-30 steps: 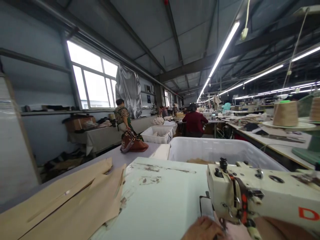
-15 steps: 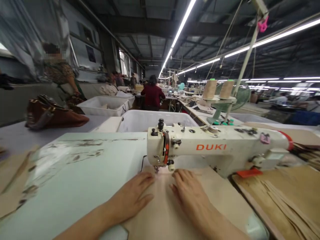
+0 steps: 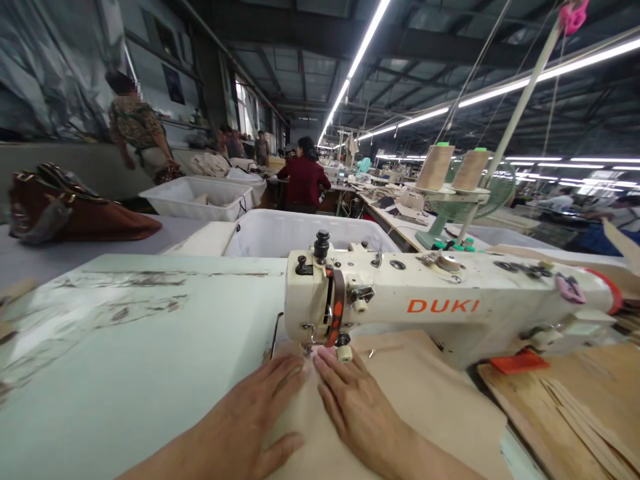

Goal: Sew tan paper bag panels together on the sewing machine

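Observation:
A cream sewing machine [image 3: 380,300] with orange lettering stands across the pale green table [image 3: 150,347]. Beige material [image 3: 425,393] lies under its needle area and spreads to the right and toward me. My left hand [image 3: 255,413] rests flat on the left part of the material, fingertips just left of the presser foot, thumb apart. My right hand [image 3: 355,400] lies flat on it too, fingers stretched toward the foot, close to its right side. Neither hand grips anything. The needle tip is too small to make out.
Behind the machine is a white bin [image 3: 310,230]. Thread cones [image 3: 437,167] stand on a holder at the right. More beige pieces [image 3: 585,400] lie at the right. A brown bag [image 3: 95,210] is at the far left. A person in dark red [image 3: 304,180] sits ahead.
My right hand has moved left, nearer the presser foot and my left hand. The view has shifted closer to the machine. The person at the left stands more upright.

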### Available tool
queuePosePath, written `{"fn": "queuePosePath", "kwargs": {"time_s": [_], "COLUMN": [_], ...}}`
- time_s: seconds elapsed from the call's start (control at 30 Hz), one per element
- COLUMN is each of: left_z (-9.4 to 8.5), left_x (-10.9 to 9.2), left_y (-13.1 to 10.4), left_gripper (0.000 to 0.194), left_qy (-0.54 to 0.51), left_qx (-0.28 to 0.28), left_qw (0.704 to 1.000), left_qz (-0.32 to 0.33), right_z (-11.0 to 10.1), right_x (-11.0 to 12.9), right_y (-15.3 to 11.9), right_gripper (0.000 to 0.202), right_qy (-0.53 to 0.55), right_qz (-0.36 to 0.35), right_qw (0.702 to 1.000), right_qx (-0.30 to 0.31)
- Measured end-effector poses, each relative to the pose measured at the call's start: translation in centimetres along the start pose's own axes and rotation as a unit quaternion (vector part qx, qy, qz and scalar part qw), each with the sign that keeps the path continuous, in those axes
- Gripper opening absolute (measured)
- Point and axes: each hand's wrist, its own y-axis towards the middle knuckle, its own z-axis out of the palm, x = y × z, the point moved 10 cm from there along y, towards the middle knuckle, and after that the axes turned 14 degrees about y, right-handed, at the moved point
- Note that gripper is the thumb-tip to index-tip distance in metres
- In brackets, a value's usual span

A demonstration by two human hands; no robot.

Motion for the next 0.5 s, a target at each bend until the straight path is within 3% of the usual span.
{"fn": "queuePosePath", "kwargs": {"time_s": [0.37, 0.5], "left_z": [-0.8, -1.0], "left_x": [0.2, 0.3], "left_y": [1.1, 1.1], "left_gripper": [0.08, 0.083], "left_qy": [-0.021, -0.002], "left_qx": [0.048, 0.03], "left_qw": [0.999, 1.0], "left_qz": [-0.005, 0.006], "right_z": [0.5, 0.4], "right_x": [-0.3, -0.5], "right_y": [0.0, 0.3], "right_gripper": [0.043, 0.043], "right_qy": [0.01, 0.004], "right_qz": [-0.013, -0.01], "right_qw": [1.0, 1.0], "right_qx": [-0.01, -0.014]}}
